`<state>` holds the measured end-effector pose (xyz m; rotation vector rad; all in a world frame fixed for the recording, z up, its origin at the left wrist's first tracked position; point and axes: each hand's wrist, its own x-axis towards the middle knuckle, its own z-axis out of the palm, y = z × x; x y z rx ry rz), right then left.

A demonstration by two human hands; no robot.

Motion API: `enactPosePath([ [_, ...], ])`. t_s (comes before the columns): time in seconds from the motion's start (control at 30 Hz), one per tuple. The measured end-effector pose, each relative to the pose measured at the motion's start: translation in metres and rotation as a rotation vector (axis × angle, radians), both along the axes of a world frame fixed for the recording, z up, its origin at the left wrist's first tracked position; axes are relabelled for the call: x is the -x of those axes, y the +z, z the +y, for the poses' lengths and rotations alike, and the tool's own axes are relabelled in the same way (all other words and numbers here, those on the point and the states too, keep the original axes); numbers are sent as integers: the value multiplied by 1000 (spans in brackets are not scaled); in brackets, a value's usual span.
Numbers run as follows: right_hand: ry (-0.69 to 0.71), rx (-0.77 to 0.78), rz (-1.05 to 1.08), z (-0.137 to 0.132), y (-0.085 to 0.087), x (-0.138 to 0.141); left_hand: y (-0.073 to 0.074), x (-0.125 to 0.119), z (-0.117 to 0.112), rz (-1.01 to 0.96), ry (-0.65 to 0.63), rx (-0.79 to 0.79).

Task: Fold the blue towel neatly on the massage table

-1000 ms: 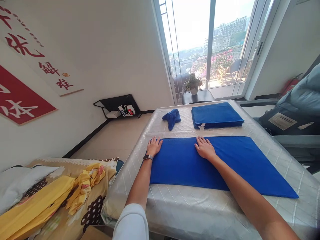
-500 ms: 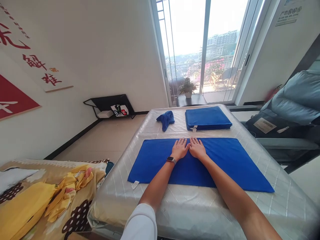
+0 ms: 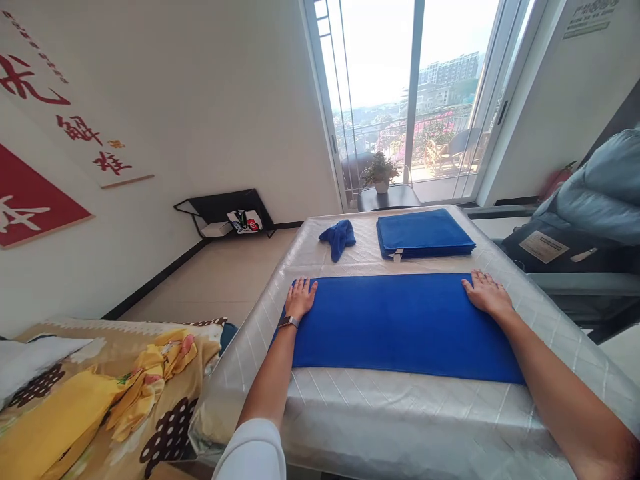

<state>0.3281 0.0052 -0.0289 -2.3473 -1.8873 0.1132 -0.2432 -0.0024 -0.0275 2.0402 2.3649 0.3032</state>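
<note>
A long blue towel (image 3: 400, 327) lies spread flat across a mattress wrapped in clear plastic (image 3: 400, 420). My left hand (image 3: 301, 297) rests flat and open on the towel's far left corner, a watch on its wrist. At the towel's far right corner my right hand (image 3: 484, 294) lies flat with fingers spread. Beyond the towel sit a stack of folded blue towels (image 3: 424, 233) and a crumpled blue cloth (image 3: 339, 237).
A bed with a yellow patterned blanket (image 3: 100, 393) stands at the lower left. A black shelf (image 3: 225, 210) sits on the floor by the wall. A potted plant (image 3: 381, 173) stands on a dark stool before the glass balcony door. Grey bedding (image 3: 600, 193) is piled at right.
Both hands were together at the towel's middle half a second ago; they have slid apart along its far edge to the left and right corners. The towel looks flatter.
</note>
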Motion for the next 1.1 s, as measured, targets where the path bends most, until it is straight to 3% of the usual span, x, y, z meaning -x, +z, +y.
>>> enactPosePath([
  [0.1, -26, -25, 5, -3, -1, -18, -4, 2, 2, -18, 8, -4],
  [0.4, -40, -27, 35, -3, 0, -13, -1, 11, 3, -23, 48, 13],
  [0.53, -78, -165, -22, -10, 4, -8, 3, 9, 2, -27, 41, 19],
  [0.63, -10, -296, -166, -22, 13, 7, 11, 0, 1, -37, 63, -30],
  [0.73, 104, -326, -248, -33, 28, 41, 21, -33, 0, -35, 16, -180],
  [0.9, 430, -263, -169, -40, 48, 144, 30, -141, -2, -51, -442, -150],
  [1.0, 516, -141, -77, -35, 45, 195, 23, -198, -2, -65, -553, -141],
  [1.1, 528, -37, -46, -29, 32, 217, 11, -222, -3, -66, -561, -92],
])
